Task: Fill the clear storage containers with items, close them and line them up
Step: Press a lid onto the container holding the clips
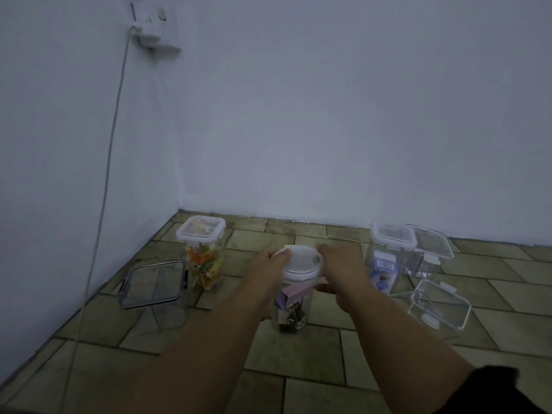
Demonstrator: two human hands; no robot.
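While both forearms reached out over the tiled floor (pixel 316 366), the round jar (pixel 289 309) stood between the hands, loaded with binder clips and a pink paper item. Its white lid (pixel 302 262) sat on the mouth, and the step in hand looked to be closing it. The left hand (pixel 267 265) was curled against the lid's left edge, thumb on the rim; the right hand (pixel 343 271) clasped the right edge, its thumb low by the jar's neck. Both hands were closed on the lid rather than spread. To do this well, I judged the lid should be kept level and pressed or turned evenly from both sides, since the tall, narrow jar could tip under a lopsided push; whether it was fully seated could not be told.

Left of the hands stood an empty square container (pixel 158 291) with a dark-rimmed lid, and to the right a low glass box (pixel 437 306). Further back, the snack-filled container (pixel 204 255) at left and another closed container (pixel 386 258) at right stood near the wall, well apart, not yet in a row.
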